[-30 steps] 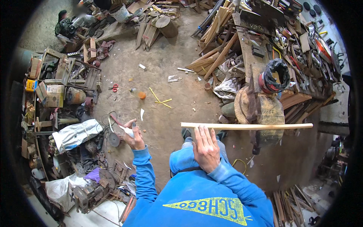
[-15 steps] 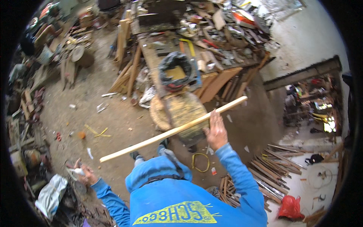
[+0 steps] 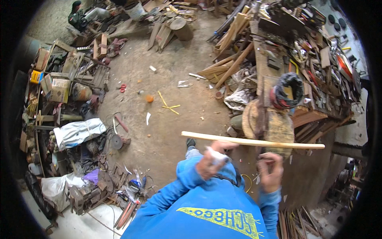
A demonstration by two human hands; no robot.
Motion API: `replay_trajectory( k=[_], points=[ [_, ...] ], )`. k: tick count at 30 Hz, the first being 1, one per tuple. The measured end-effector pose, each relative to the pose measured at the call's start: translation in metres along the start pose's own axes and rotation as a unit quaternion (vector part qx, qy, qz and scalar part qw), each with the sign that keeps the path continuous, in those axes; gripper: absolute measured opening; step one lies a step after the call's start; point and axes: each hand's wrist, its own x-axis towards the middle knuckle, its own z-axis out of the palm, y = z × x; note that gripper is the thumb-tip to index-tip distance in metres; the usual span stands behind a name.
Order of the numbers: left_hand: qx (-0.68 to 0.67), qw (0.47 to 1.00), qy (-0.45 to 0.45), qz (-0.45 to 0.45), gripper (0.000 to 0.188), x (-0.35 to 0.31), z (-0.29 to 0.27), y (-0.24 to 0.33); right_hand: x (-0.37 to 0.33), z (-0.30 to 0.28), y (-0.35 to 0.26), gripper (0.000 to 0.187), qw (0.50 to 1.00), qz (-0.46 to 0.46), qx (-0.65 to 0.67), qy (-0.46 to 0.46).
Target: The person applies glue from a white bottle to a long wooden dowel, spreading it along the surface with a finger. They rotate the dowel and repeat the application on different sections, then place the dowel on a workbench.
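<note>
A long, pale, slim wooden strip (image 3: 254, 142) lies crosswise in front of me, its right part over the dusty round wooden block (image 3: 278, 125). My left hand (image 3: 211, 161) is closed around a small white thing (image 3: 217, 156), perhaps a wad of paper or cloth; blur hides its kind. Its index finger reaches up to the strip's near edge. Just below the strip, my right hand (image 3: 271, 173) has curled fingers with the tips drawn together. Something small and dark shows at those fingertips, too blurred to name.
A bucket lined with black plastic (image 3: 287, 89) stands beyond the block, beside a cluttered bench (image 3: 260, 59). A white sack (image 3: 79, 133), red-handled scissors (image 3: 122, 88) and yellow strips (image 3: 169, 106) lie to the left. Wooden sticks (image 3: 296, 223) are piled at the lower right.
My view has swung to the left. My left hand has come in from the far left to the strip with the white thing. My right hand has moved off the strip's face to below it.
</note>
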Motion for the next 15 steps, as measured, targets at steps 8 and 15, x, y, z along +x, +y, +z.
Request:
replay_trajectory(
  k=[8, 15],
  points=[
    [-0.030, 0.992, -0.104, -0.068, 0.054, -0.029, -0.032, -0.008, -0.029, 0.146, -0.065, 0.059, 0.989, 0.017, 0.103, -0.101],
    [-0.223, 0.952, -0.092, -0.189, 0.057, -0.058, -0.086, -0.011, -0.034, 0.207, -0.075, 0.035, 0.994, 0.030, 0.089, -0.050]
  ],
)
